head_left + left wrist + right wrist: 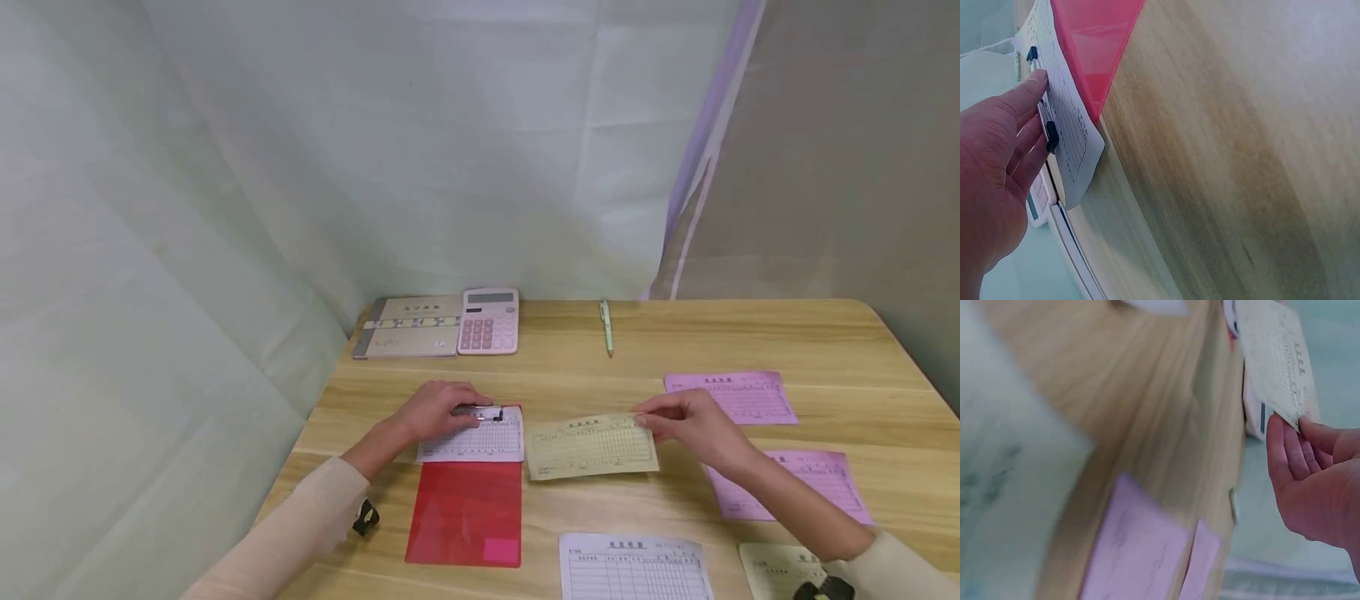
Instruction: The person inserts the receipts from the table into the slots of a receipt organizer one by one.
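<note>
Nearest the person, at the table [600, 508] edge, lie a white form [633, 568] and a second yellow slip [776, 568], loose, seemingly a waiting supply. Just beyond, a red clipboard [465, 512] lies flat with a small pink note [500, 550] on its near corner.

At the board's far end, the left hand [435, 410] rests on the metal clip [480, 412], fingers laid along the lever and curled over it, apparently pressing it so the jaw lifts. A white slip [472, 440] already sits under the clip, squared to the board's top.

Beside it on the right, the right hand [686, 421] pinches the far right corner of a yellow slip [591, 446] between thumb and fingertips. The sheet lies almost flat, just beside the board, its left edge turned toward the clip; a corner grip probably keeps it level for sliding.

Two pink slips [731, 396] lie further right. Farthest off, near the curtain, sit a ledger [408, 327], a pink calculator [489, 321] and a pen [605, 325], well apart from the hands.
</note>
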{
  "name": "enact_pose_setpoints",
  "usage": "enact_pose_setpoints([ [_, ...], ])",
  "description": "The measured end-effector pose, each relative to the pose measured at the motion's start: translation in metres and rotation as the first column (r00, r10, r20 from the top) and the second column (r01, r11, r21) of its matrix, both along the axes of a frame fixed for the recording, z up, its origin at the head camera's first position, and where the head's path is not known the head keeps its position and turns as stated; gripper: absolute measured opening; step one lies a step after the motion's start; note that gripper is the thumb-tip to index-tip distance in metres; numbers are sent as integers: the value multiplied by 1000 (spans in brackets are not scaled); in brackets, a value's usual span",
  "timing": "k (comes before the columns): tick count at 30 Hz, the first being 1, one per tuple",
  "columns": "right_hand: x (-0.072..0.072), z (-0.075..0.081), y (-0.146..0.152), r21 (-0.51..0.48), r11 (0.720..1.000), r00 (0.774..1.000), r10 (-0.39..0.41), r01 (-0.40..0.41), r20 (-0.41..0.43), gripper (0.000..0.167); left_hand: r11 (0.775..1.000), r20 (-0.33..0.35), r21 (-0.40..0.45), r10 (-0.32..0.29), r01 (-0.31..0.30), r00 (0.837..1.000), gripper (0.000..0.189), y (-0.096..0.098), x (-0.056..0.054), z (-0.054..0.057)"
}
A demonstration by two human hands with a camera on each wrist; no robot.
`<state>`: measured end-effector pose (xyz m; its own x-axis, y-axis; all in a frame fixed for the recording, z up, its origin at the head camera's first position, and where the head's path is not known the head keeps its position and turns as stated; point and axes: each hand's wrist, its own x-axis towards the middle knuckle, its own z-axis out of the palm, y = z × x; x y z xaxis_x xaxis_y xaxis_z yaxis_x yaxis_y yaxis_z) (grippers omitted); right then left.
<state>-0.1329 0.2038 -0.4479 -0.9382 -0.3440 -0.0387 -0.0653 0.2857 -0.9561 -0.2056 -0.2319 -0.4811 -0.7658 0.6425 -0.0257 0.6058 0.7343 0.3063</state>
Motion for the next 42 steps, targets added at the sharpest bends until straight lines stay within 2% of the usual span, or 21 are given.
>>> enact_pose_setpoints([
  [4,-6,4,-23,-67,998,993,-4,12,114,26,1000,0,-7,-5,5,1000,41,0,1,-2],
  [8,-9,1,-50,-110,993,980,-22,45,197,26,1000,-3,-20,-17,17,1000,40,0,0,-2],
  [15,-11,-13,-95,-80,994,961,-51,75,273,20,997,-35,-32,-77,76,996,36,2,-5,2],
  [19,-14,-19,-112,-66,995,956,-58,80,288,16,993,-49,-23,-120,119,992,37,4,-8,3],
  [26,-24,-28,-137,-33,996,953,-71,84,295,12,994,-8,-36,-108,108,994,37,5,-12,5],
  [30,-30,-31,-152,-39,995,952,-74,90,297,10,990,-12,-38,-134,134,991,33,6,-15,8],
  [36,-41,-31,-174,5,996,960,-92,94,266,8,986,-29,-39,-162,161,986,29,6,-15,10],
  [42,-46,-31,-182,66,995,969,-92,79,231,7,982,-44,-103,-161,156,986,29,8,-12,13],
])
